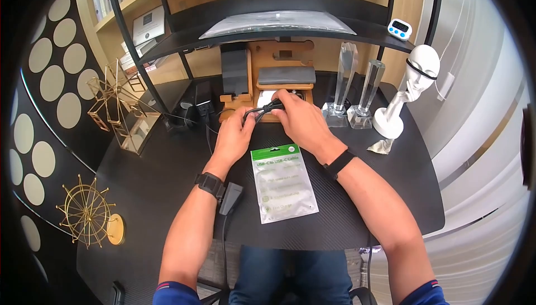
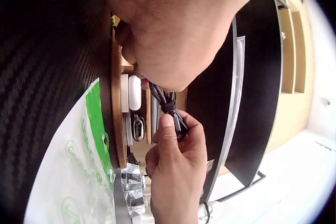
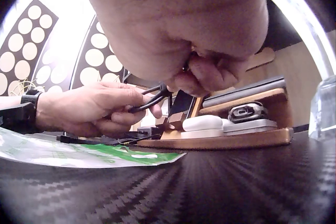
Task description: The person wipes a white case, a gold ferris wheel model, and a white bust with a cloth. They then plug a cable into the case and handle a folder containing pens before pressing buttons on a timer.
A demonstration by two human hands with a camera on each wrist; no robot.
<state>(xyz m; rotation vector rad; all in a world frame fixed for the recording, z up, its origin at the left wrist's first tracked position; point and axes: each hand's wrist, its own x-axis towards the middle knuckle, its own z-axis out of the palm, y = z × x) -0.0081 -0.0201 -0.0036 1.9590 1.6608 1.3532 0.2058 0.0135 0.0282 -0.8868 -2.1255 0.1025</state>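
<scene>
Here's the black desk (image 1: 159, 185), spreading under everything. Over its far side runs the black shelf (image 1: 162, 50), a clear-wrapped sheet (image 1: 279, 23) lying along it. Below, at the back of the desk, stands the wooden stand (image 1: 265, 56), with a grey pad (image 1: 286, 75) across its middle. Over to the right, the white statue (image 1: 399, 101), a head propped on a hand, dark band round the eyes; just beside it, two clear trophies (image 1: 345, 76) stand upright. Far left, the gold wheel (image 1: 87, 215) on the desk.

Now the bag (image 1: 285, 185): white with a green top, printed "USB-C to USB-C Cable", lying flat between the forearms, near the front edge.

And here come the hands! The right hand (image 1: 307, 123) pinches the cable (image 1: 272, 106), thumb right up by its tied middle. The left hand (image 1: 234, 132) has the other end of the bundle, loops caught between thumb and fingers. So the black cable, looped and bound at the middle, is up off the desk, beyond the bag and just in front of the stand, both hands gripping it.

Smaller now: the white timer (image 1: 400, 29) on the shelf's right end, and, low in the stand, a white rounded case (image 3: 202, 124) beside a dark, watch-like piece (image 3: 248, 111).
</scene>
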